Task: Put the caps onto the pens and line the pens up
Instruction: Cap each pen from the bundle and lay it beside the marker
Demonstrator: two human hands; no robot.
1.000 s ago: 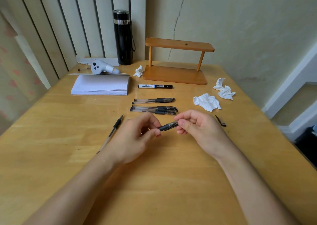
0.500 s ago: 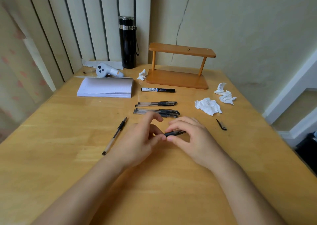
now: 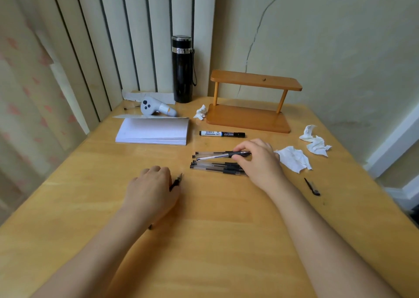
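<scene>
My right hand [image 3: 258, 161] grips a capped clear pen [image 3: 215, 156] by its black end and holds it just over the row of capped pens [image 3: 210, 168] in the middle of the wooden table [image 3: 226, 241]. My left hand [image 3: 152, 188] lies curled over an uncapped pen [image 3: 176, 182] to the left; only its tip and a bit of its tail show. Whether the fingers grip it is hidden. A loose black cap [image 3: 312, 187] rests to the right. A black marker [image 3: 222, 134] sits behind the row.
A paper stack [image 3: 154, 131], a grey controller [image 3: 156, 108], a black flask [image 3: 182, 69] and a wooden stand [image 3: 249, 118] stand at the back. Crumpled tissues [image 3: 293, 159] lie to the right of the pens. The table's right edge runs close to the loose cap.
My hands have parted. The right hand carried the capped pen back and right to the pen row. The left hand moved left onto the uncapped pen.
</scene>
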